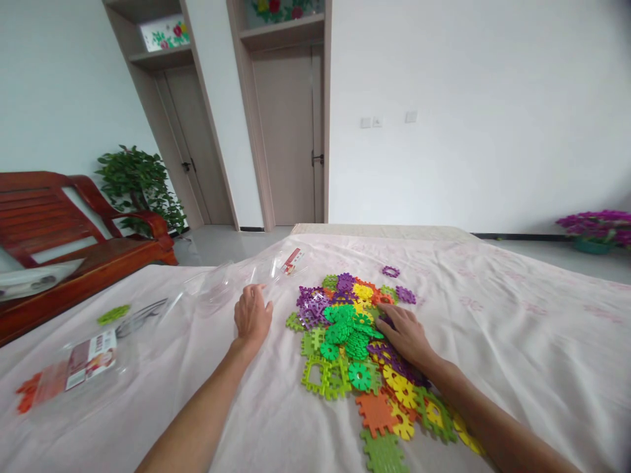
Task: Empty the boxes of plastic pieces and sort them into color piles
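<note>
A heap of flat plastic toy pieces (355,335) in green, purple, yellow and orange lies on a pale cloth (517,341). My right hand (405,334) rests on the heap's right side, fingers stretched flat over the pieces. My left hand (252,314) lies palm down on the cloth just left of the heap, fingers loosely spread, touching the edge of a clear plastic bag (231,284). A single purple ring piece (390,270) sits apart behind the heap.
A second clear bag with a printed label (83,362) and orange pieces lies at the left. A green piece (113,314) sits nearby. A red wooden bench (64,243), a potted plant (140,187) and two closed doors (288,135) stand behind. Purple flowers (596,230) at the right.
</note>
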Tool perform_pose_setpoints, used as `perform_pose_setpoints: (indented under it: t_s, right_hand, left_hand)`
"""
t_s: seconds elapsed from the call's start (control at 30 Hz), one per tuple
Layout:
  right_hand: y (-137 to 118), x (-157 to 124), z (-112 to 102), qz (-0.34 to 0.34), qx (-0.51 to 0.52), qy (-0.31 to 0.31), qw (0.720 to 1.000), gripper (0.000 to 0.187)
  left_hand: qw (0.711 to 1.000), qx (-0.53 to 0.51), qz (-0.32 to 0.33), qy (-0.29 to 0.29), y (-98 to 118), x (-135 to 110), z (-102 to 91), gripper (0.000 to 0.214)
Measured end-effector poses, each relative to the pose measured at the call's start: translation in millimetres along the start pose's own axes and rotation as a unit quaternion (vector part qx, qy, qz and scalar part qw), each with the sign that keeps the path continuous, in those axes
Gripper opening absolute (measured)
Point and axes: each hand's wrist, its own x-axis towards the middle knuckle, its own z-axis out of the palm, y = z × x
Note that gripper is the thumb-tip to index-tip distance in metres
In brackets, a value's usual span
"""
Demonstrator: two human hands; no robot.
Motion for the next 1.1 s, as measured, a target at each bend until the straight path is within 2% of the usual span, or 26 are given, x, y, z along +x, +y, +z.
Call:
perform_pose_setpoints:
  t_s: [0.1,0.23,0.3,0.43,0.57,0.7,0.83,0.93,1.1]
  right_hand:
    - [0,-1,0,0.001,0.008,0.013,1.000,0.045]
    - [3,0,1,-0.003,0.017,0.022,1.000,0.043]
    - [4,0,2,-0.004,0.020,0.022,1.000,0.042]
    - [3,0,1,-0.002,0.021,0.019,1.000,0.043]
    - [1,-1,-1,0.006,0.015,0.012,1.000,0.046]
    - [0,-1,-1,0.006,0.012,0.005,1.000,0.046]
    - [1,-1,1,0.004,0.014,0.013,1.000,0.045]
    - [3,-1,2,-0.004,0.013,0.018,1.000,0.044]
    - [4,0,2,-0.007,0.003,0.020,1.000,0.045]
  left_hand:
    - [0.998,0.031,0.005,-0.049,-19,12,15.2,0.037]
    - [0.994,0.052,0.039,-0.091,-33,22,24.3,0.018]
    - [0.993,0.055,0.058,-0.083,-37,25,24.9,0.011]
    - [0.996,0.030,0.076,-0.029,-36,25,17.5,0.010]
    - [0.996,-0.017,0.086,0.013,-16,31,-0.7,0.011]
    - [0.993,-0.048,0.104,0.025,19,48,-11.2,0.011]
    - [0.991,-0.052,0.123,0.016,55,65,-2.3,0.012]
    - [0.991,-0.052,0.125,-0.012,75,72,9.8,0.012]
    - [0.995,-0.029,0.078,-0.063,88,75,24.5,0.016]
